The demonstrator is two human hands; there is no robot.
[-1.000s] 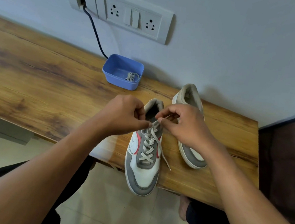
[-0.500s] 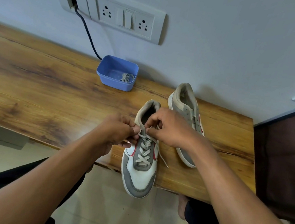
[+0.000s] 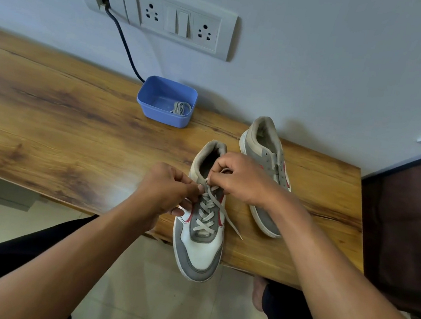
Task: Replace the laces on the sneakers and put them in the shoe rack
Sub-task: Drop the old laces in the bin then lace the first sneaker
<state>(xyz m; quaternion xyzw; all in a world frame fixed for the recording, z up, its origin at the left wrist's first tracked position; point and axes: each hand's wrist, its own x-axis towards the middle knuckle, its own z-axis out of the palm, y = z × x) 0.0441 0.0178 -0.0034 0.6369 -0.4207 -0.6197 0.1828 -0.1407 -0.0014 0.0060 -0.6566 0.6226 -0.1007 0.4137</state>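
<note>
Lace coil (image 3: 181, 108) sits in the blue tub (image 3: 156, 117) at eleven o'clock; left hand (image 3: 166, 189) and right hand (image 3: 242, 180) pinch the grey-white sneaker (image 3: 199, 253)'s crisscrossed shoelace (image 3: 206, 213).

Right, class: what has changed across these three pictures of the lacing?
The left hand slid slightly toward the person, beside the near sneaker; the right hand barely moved. Both still pinch the lace at the top eyelets; nothing let go. The far sneaker, tub and its coiled lace stayed put.
</note>
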